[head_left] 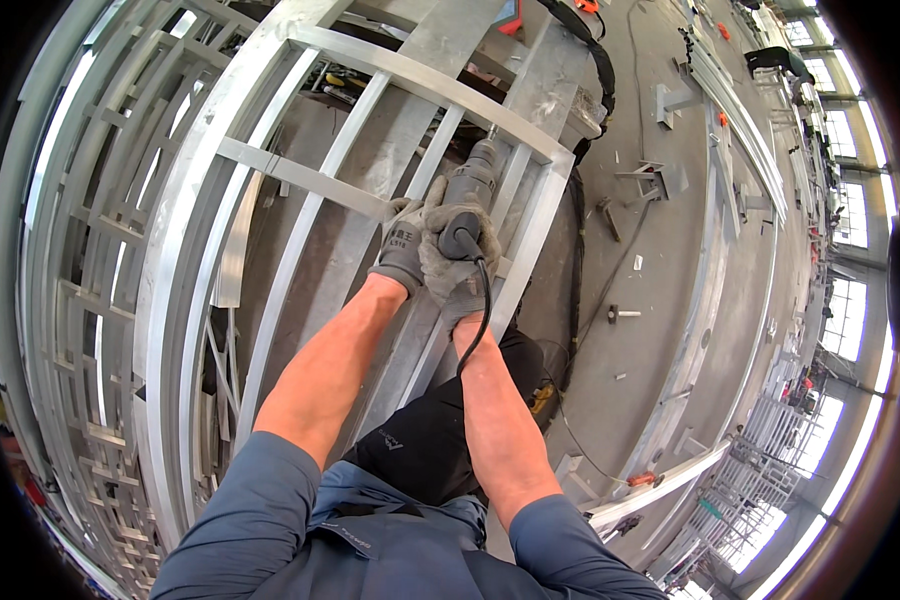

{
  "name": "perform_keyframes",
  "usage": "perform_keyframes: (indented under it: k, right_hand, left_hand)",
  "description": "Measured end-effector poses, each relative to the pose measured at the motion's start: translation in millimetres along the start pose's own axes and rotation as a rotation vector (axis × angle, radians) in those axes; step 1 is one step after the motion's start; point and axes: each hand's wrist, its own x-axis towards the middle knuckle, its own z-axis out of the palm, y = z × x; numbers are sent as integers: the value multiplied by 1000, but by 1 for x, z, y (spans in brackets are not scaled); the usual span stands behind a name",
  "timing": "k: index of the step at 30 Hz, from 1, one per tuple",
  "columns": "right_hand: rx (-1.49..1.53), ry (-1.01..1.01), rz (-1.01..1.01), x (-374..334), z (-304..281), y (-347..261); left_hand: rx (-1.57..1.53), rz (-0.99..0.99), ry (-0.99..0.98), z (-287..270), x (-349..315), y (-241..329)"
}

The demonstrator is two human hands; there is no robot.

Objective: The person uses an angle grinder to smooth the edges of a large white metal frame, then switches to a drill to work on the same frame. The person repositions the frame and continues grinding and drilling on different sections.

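A grey corded power drill [472, 178] points away from me, its bit reaching the end bar of a silver metal frame [410, 72]. My right hand [457, 262], in a grey work glove, is closed round the rear grip of the drill. Against the drill's left side, my left hand [400, 245] in a matching glove is closed, its fingertips partly hidden by the tool. A black power cord [487, 300] hangs from the back of the drill and passes over my right wrist. The frame lies across wide metal beams, with its bars on both sides of my hands.
More ladder-like metal frames [120, 230] stack up on the left. On the grey floor to the right lie metal brackets [650, 180], a hammer-like tool [622, 314] and long metal profiles [705, 290]. A black cable bundle [604, 75] runs along the frame's far right side.
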Motion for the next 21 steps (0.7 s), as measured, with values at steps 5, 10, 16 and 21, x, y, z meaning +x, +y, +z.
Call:
perform_keyframes:
  k: [5,10,16,21]
  right_hand:
    - [32,-63,199,-15,-5,9]
    - [-25,-83,128,-18,-4,3]
    - [14,-106,234,-25,-16,-2]
    - [53,-99,194,-23,-29,-17]
  left_hand:
    - [-48,-22,-8,0,1,2]
    - [81,75,78,-1,-4,1]
    - [8,95,53,-2,-8,7]
    - [-135,107,39,18,-12,-5]
